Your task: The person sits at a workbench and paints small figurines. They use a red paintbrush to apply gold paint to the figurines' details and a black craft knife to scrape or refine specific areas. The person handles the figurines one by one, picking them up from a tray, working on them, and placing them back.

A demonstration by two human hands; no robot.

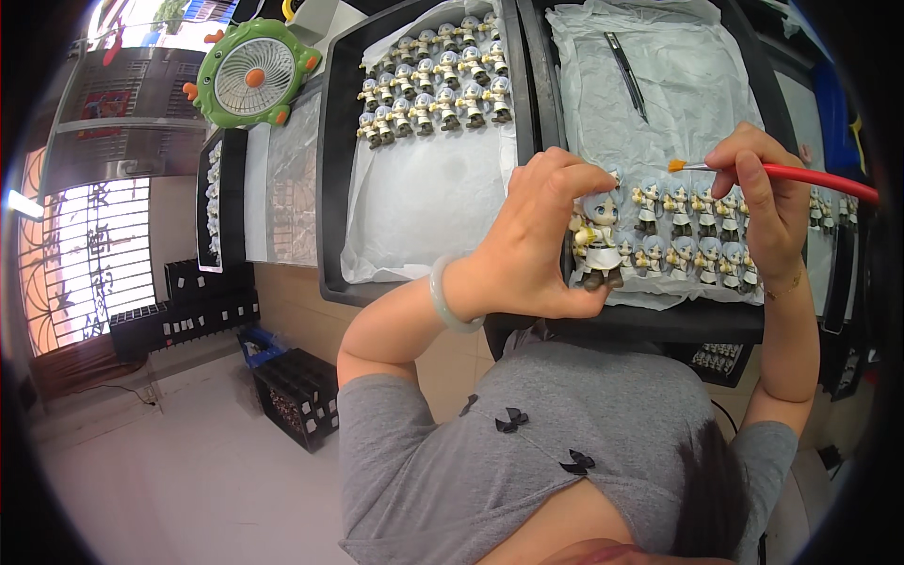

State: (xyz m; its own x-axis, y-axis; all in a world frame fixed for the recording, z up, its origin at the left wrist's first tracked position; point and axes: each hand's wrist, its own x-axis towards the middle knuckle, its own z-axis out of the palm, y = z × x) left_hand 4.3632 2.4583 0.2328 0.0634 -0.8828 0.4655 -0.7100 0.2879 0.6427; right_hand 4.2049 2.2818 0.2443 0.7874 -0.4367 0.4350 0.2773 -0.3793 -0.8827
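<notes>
My left hand (537, 235) is closed around a small figurine (600, 240) with pale hair and a white outfit, gripping it between thumb and fingers at its base and head. In my right hand (765, 193) is a thin paintbrush (695, 167) with orange-yellow bristles and a red handle; its tip points left and stays apart from the figurine. Below the brush, rows of like figurines (680, 256) stand on white paper (603, 104) in the right tray (767, 71). My right hand hides part of those rows.
The left black tray (331, 188) bears several rows of figurines (443, 71) at its far end. Black tweezers (625, 75) lie on the right tray's paper. A green fan (252, 77) stands far left. Black bins (297, 400) rest on the floor at left.
</notes>
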